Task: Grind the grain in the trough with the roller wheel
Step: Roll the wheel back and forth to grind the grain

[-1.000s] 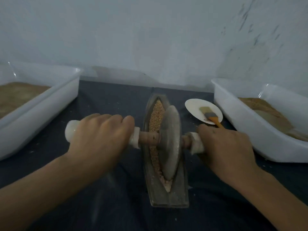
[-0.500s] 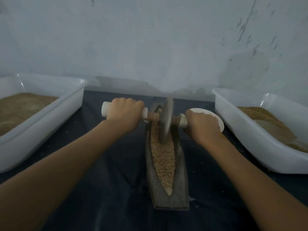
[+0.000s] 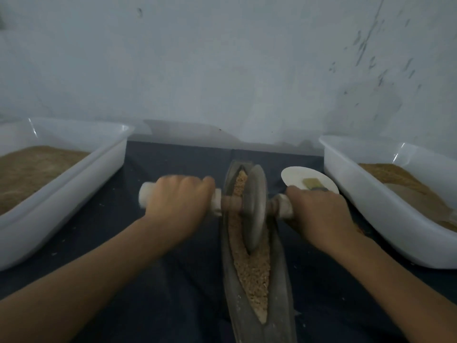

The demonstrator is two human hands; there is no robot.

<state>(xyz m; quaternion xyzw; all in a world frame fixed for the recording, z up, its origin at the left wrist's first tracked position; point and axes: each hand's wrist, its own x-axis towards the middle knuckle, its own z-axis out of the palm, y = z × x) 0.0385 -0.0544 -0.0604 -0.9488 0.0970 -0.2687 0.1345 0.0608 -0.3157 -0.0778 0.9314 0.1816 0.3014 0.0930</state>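
Note:
A long grey boat-shaped trough lies lengthwise on the dark cloth, filled with tan grain. A grey stone roller wheel stands upright in the trough, in its far half, on a wooden axle with white wrapped handles. My left hand grips the left handle, whose white end sticks out past my fingers. My right hand grips the right handle; most of that handle is hidden under my fingers.
A white tub with brown meal stands at the left, another white tub with brown meal at the right. A small white plate with a brush on it lies behind my right hand. A pale wall rises close behind.
The wheel rolled from the trough's near part to its far end, and has now come partway back toward me. Both hands kept their grip on the handles throughout.

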